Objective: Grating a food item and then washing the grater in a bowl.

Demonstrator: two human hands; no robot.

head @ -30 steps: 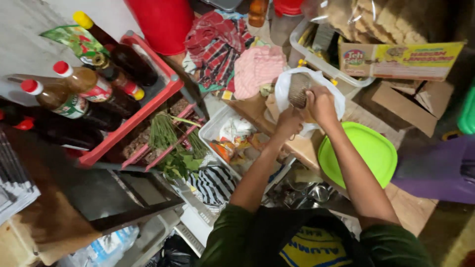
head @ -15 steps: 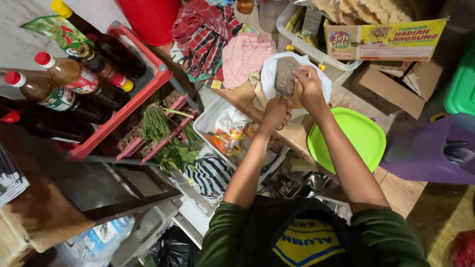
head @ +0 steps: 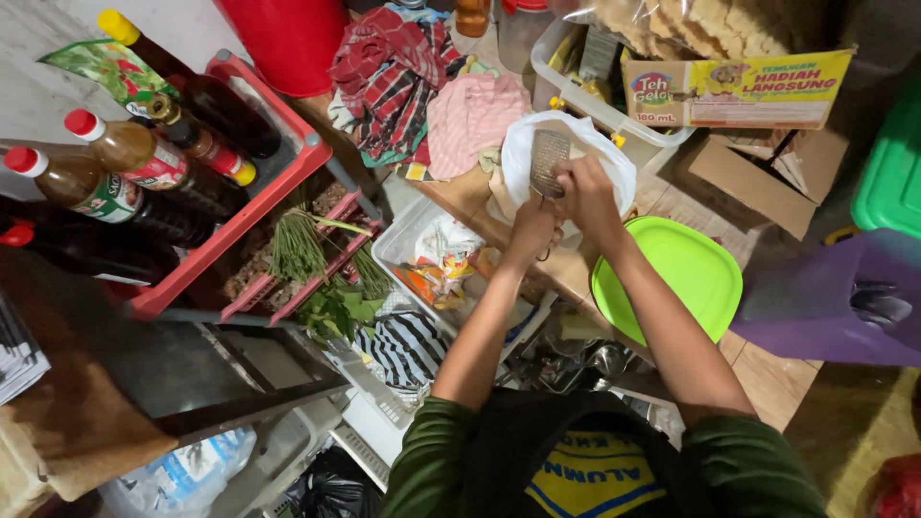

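Observation:
A small metal grater (head: pixel 548 160) stands over a white bowl (head: pixel 614 168) on the wooden board. My right hand (head: pixel 585 187) is closed around something small pressed against the grater's face; what it is stays hidden by the fingers. My left hand (head: pixel 533 230) grips the grater's lower end just below it. Both forearms reach up from green sleeves at the bottom of the view.
A lime-green lid (head: pixel 686 273) lies right of the bowl. Sauce bottles (head: pixel 144 168) fill a red crate (head: pixel 278 192) at left, with green herbs (head: pixel 302 245) below. Cloths (head: pixel 432 91), a clear tub of packets (head: pixel 441 254), a cardboard box (head: pixel 758 173) and a purple bag (head: pixel 835 297) crowd around.
The view has shifted slightly. My hands stay on the grater over the bowl, the right hand sliding a little along its face.

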